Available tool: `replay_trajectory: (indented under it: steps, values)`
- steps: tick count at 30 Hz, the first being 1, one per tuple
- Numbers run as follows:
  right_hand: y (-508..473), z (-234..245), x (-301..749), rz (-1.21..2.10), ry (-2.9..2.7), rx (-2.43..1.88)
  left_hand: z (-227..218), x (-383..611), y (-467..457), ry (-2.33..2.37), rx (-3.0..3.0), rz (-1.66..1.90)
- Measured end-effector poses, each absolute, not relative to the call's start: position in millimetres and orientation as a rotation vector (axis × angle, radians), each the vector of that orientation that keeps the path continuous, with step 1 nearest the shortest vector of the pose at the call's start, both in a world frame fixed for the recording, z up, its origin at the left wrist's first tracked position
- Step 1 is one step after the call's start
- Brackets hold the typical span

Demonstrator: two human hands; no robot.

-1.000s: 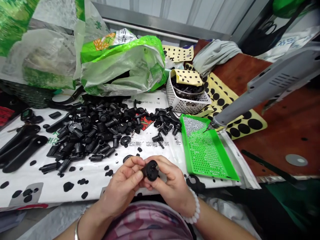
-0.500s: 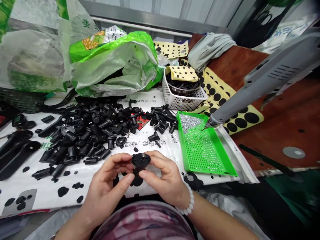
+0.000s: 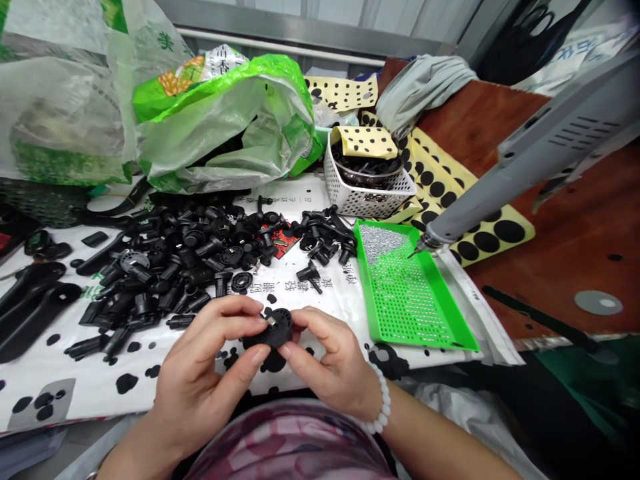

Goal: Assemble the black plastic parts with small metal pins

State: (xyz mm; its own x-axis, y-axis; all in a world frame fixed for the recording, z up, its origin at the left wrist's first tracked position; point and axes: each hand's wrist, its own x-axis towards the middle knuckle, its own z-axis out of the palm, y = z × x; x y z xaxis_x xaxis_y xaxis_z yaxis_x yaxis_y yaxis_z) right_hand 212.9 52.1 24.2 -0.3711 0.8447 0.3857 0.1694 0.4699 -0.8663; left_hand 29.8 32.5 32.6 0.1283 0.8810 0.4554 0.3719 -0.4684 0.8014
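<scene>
Between my two hands is a black round plastic part (image 3: 281,329) with small holes round its rim and a shiny metal piece at its centre. My left hand (image 3: 203,363) pinches its left side between thumb and fingers. My right hand (image 3: 333,363), wearing a white bead bracelet, grips its right edge the same way. The part is tilted, and its underside is hidden. Beyond my left hand lies a heap of black plastic parts (image 3: 190,253), mostly stubby knobs and plugs. One loose black part (image 3: 309,272) lies apart on the white sheet (image 3: 100,380).
A green perforated tray (image 3: 425,340) holding small silver screws (image 3: 380,243) stands at right. Over it points a grey electric screwdriver (image 3: 500,180). Behind are a white basket (image 3: 367,200), sheets of black dots (image 3: 445,180) and a green plastic bag (image 3: 240,147). Black handles (image 3: 35,307) lie far left.
The round part has turned in my fingers and its disc now tilts to the right, with the metal piece facing up. My left hand has shifted slightly left.
</scene>
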Motion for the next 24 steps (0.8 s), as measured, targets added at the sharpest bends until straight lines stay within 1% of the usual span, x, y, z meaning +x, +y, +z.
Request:
replay_trajectory:
  steps: [4, 9, 16, 24]
  values:
    - [52.2, 28.8, 212.9, 0.885, -1.871, -0.855, 40.2, 27.9, 32.5, 1.182, 1.718, 1.338]
    - [54.5, 32.8, 214.1, 0.775, -1.932, -0.837, 44.6, 23.9, 38.8, 1.12, 1.912, 1.24]
    - [54.4, 38.5, 206.7, 0.583, -1.968, -0.833, 31.5, 35.1, 35.1, 1.418, 1.429, 1.383]
    - [51.3, 28.5, 202.1, 0.378, -2.038, -0.915, 19.3, 39.2, 19.2, 1.353, 1.168, 1.322]
